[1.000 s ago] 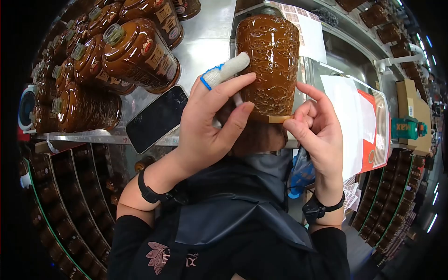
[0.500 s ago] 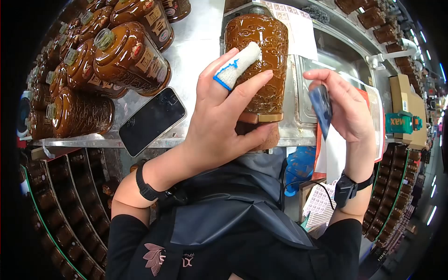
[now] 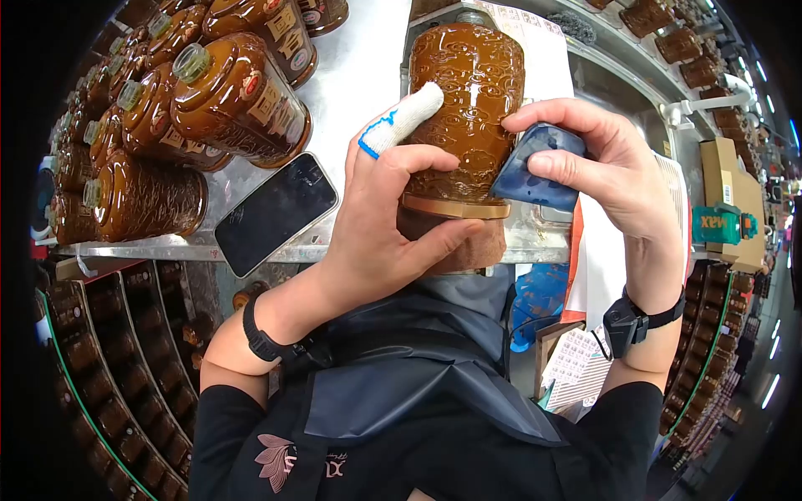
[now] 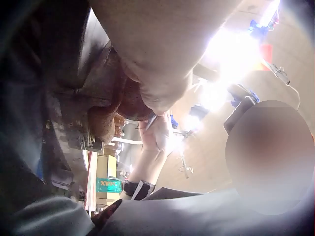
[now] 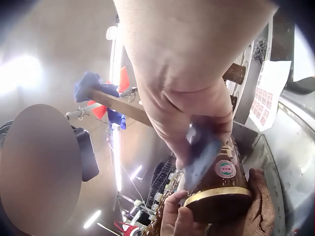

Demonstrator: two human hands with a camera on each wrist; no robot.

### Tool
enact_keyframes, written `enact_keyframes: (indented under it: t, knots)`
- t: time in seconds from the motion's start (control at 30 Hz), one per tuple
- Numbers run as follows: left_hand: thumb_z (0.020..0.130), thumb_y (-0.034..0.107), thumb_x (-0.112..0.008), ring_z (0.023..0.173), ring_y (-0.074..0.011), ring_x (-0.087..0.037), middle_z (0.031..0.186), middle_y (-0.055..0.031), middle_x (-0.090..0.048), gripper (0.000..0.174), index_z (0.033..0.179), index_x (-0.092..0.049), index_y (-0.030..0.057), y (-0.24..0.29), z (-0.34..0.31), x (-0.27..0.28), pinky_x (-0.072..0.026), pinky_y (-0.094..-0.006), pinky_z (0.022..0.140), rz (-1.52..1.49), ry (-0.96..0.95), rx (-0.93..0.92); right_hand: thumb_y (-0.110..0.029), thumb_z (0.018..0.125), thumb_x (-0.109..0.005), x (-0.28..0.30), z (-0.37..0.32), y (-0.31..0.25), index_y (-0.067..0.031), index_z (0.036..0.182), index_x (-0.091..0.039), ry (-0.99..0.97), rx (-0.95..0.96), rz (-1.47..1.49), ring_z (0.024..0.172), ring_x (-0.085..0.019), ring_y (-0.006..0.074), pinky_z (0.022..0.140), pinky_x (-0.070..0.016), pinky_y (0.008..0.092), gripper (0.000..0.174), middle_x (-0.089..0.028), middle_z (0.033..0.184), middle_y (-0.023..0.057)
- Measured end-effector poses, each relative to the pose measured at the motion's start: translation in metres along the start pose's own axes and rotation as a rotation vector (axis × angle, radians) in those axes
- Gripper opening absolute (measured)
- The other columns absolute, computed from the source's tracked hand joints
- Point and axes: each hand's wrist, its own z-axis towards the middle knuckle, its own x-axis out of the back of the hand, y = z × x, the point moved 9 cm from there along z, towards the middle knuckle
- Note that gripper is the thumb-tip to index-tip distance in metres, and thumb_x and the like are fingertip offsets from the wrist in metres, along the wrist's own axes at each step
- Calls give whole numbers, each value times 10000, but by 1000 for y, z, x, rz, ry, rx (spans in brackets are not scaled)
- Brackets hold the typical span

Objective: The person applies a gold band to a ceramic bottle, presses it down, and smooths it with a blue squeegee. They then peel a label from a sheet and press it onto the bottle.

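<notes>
A brown glass bottle point(image 3: 472, 125) with raised patterns lies on its side, neck pointing away from me, over a rough brown support point(image 3: 483, 244). My left hand point(image 3: 363, 209) grips its left side near the gold-rimmed base, thumb below the rim; a white finger sleeve point(image 3: 405, 121) covers one finger. My right hand point(image 3: 622, 175) pinches a flat dark blue scraper-like piece point(image 3: 535, 185) between thumb and fingers. Its lower corner is right at the bottle's base rim, on the right. The right wrist view shows a round sticker point(image 5: 225, 169) on the bottle's side.
Several similar bottles point(image 3: 225, 104) crowd the left of the metal table, with a phone point(image 3: 277, 215) near its front edge. Beyond the bottle lie printed label sheets point(image 3: 535, 46). A metal sink point(image 3: 622, 88) and a cardboard box point(image 3: 720, 171) are at right.
My right hand left the bottle's base, swung right with the blue piece in it, and came back to the bottle's right edge. The left hand shifted slightly along the bottle.
</notes>
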Motion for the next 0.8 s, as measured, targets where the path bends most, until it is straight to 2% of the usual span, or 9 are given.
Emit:
enact_keyframes:
  t: [0.1, 0.17, 0.4, 0.5, 0.57, 0.6, 0.67, 0.8]
  knots:
    - [808, 244, -876, 1403, -397, -416, 1554, -251, -428, 534, 1234, -585, 106, 3, 1, 5, -285, -481, 1175, -29, 34, -13, -103, 934, -754, -5, 3, -11, -27, 1216, -725, -5, 74, -96, 1014, -667, 84, 927, -537, 257, 294, -734, 1113, 31]
    - [810, 222, -872, 1396, -393, -418, 1557, -249, -426, 501, 1207, -588, 106, 11, 3, 7, -295, -471, 1164, 36, 23, -99, -104, 942, -744, -7, 4, -15, -20, 1221, -724, -9, 106, -138, 1035, -666, 90, 947, -534, 267, 292, -733, 1129, 38]
    - [834, 170, -838, 1349, -382, -438, 1558, -253, -425, 424, 1175, -597, 96, 9, 1, 6, -328, -450, 1134, -17, 17, -94, -95, 954, -727, -12, 8, -19, -16, 1219, -722, -58, 146, -152, 1061, -664, 104, 969, -528, 277, 277, -734, 1146, 49]
    - [840, 130, -815, 1320, -369, -444, 1553, -261, -427, 393, 1166, -600, 85, 10, 0, 5, -366, -428, 1105, -94, 42, -68, -97, 958, -722, -13, 9, -19, -15, 1220, -721, -62, 151, -159, 1057, -664, 105, 965, -527, 276, 275, -734, 1144, 52]
    - [847, 100, -792, 1305, -359, -443, 1544, -267, -433, 376, 1170, -602, 76, 4, -1, 3, -395, -411, 1078, -291, 56, 64, -100, 960, -719, -14, 9, -19, -13, 1221, -721, -65, 158, -165, 1053, -664, 105, 961, -526, 275, 275, -735, 1141, 54]
    - [847, 100, -792, 1305, -359, -443, 1544, -267, -433, 376, 1170, -602, 76, 2, -1, 3, -395, -411, 1078, -292, 55, 65, -105, 961, -717, -12, 9, -19, -12, 1223, -720, -44, 164, -183, 1046, -662, 102, 956, -526, 274, 277, -735, 1136, 55]
    - [833, 109, -799, 1311, -359, -443, 1525, -260, -449, 402, 1184, -604, 75, 10, 0, 7, -395, -416, 1085, -85, 43, -83, -109, 963, -715, -11, 9, -20, -12, 1224, -719, -25, 170, -201, 1040, -661, 100, 950, -525, 273, 279, -736, 1130, 56]
    - [803, 162, -844, 1332, -377, -434, 1509, -247, -465, 462, 1191, -608, 79, 26, 7, 9, -385, -431, 1103, -39, 86, -189, -119, 966, -713, -12, 6, -17, -11, 1227, -714, -41, 127, -168, 1024, -658, 93, 939, -527, 273, 283, -735, 1113, 52]
